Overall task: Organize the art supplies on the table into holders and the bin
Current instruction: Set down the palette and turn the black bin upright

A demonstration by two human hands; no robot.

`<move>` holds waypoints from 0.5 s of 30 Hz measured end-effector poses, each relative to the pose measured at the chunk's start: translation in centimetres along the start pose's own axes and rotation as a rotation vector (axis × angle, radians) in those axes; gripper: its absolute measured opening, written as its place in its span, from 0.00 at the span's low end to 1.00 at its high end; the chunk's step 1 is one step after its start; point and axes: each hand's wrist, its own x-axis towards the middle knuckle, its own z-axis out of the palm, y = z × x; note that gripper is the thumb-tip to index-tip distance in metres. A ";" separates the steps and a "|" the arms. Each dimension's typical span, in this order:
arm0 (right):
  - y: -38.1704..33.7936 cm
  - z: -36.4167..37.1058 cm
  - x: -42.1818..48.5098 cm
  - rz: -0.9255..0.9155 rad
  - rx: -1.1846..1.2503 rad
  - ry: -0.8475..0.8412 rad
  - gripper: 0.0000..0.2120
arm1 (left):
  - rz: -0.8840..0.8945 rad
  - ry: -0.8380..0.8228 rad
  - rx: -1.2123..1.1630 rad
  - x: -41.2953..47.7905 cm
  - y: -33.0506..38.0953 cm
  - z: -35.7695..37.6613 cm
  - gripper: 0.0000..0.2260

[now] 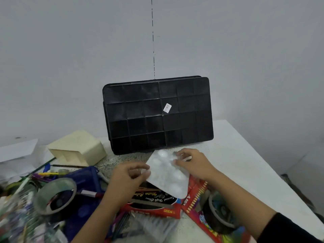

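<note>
Nearest us the counter (245,155) is crowded with loose supplies. A large tape roll (56,195) lies on the left over a blue pouch (82,181), with a heap of blurred pens and brushes further left. A second tape roll (220,211) rests on the right, on a red coloured-pencil box (196,199). Between them lies a black and red watercolour box (154,202).

Just above those boxes we see both hands on a white palette (168,174), held tilted over the clutter with its domed wells facing up. The left hand (129,172) takes the palette's left edge, its grip pinching that edge between thumb and fingertips. The right hand (191,163) lies over the far right corner, its grip curled onto the palette; we cannot see the thumb beneath.

Behind the hands, to the left, a cream holder (78,148) lies tipped on its side, its open slots facing us. Beside it, at the middle of the counter, the black bin (157,113) stands on edge, its ribbed underside turned towards us and a barcode sticker (167,108) on it. White paper (17,151) lies at the far left, and a plain grey wall (245,50) rises behind everything
</note>
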 end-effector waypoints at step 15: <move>2.6 -5.4 -1.0 0.035 -0.122 -0.042 0.26 | -0.327 -0.059 -0.719 0.9 3.6 4.6 0.12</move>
